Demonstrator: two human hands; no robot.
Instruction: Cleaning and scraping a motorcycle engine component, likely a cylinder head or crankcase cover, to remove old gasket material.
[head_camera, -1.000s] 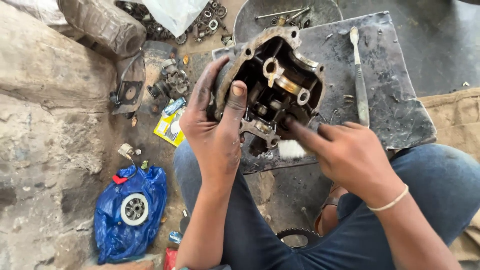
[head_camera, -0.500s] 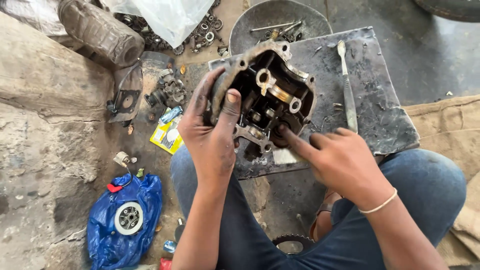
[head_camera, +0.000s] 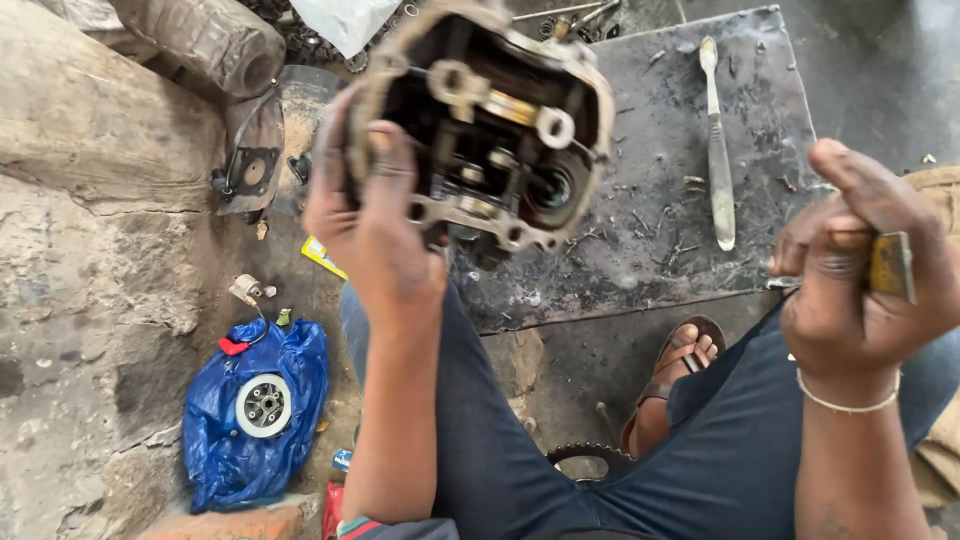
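My left hand (head_camera: 372, 215) grips a dirty metal engine casing (head_camera: 500, 130) by its left edge and holds it up above a dark, greasy metal plate (head_camera: 660, 200). The casing's open side faces me, with round bores and brass-coloured parts inside. My right hand (head_camera: 860, 270) is raised at the right, away from the casing, with its fingers curled round a small flat brownish metal piece (head_camera: 892, 266). A thin white band circles that wrist.
A grey-handled tool (head_camera: 718, 150) lies on the plate. A blue plastic bag (head_camera: 250, 410) with a round white part sits at lower left. Loose engine parts and a gasket (head_camera: 250, 170) lie near the stone ledge. A sandalled foot (head_camera: 680, 365) and a sprocket (head_camera: 590, 458) are below.
My left hand lifted the casing closer to the camera. My right hand pulled out of the casing and swung to the right, now holding a small metal piece.
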